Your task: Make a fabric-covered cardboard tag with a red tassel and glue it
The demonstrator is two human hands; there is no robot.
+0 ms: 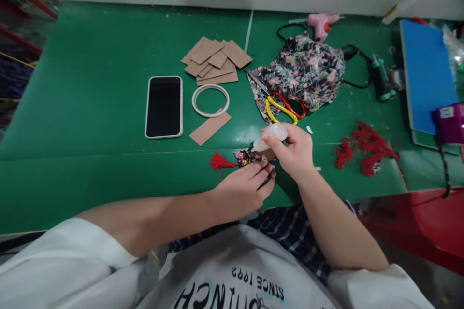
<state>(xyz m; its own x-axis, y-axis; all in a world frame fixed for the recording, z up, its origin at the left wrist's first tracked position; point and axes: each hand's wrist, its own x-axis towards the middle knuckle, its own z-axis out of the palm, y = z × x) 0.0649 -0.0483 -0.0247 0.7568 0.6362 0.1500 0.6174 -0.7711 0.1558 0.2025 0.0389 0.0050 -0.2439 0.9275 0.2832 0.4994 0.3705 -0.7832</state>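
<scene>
My right hand (295,152) grips a small white glue bottle (271,136), its nozzle tilted down to the left over a small fabric-covered piece (250,157) on the green table (90,120). My left hand (242,188) presses that piece down with its fingertips. A red tassel (219,161) sticks out from the left end of the piece. Part of the piece is hidden under both hands.
A phone (164,106), a white ring (210,100) and several brown card pieces (215,62) lie further back. Floral fabric (302,71), yellow-and-red scissors (282,106), a pink glue gun (321,23), loose red tassels (362,148) and a blue board (427,72) are to the right.
</scene>
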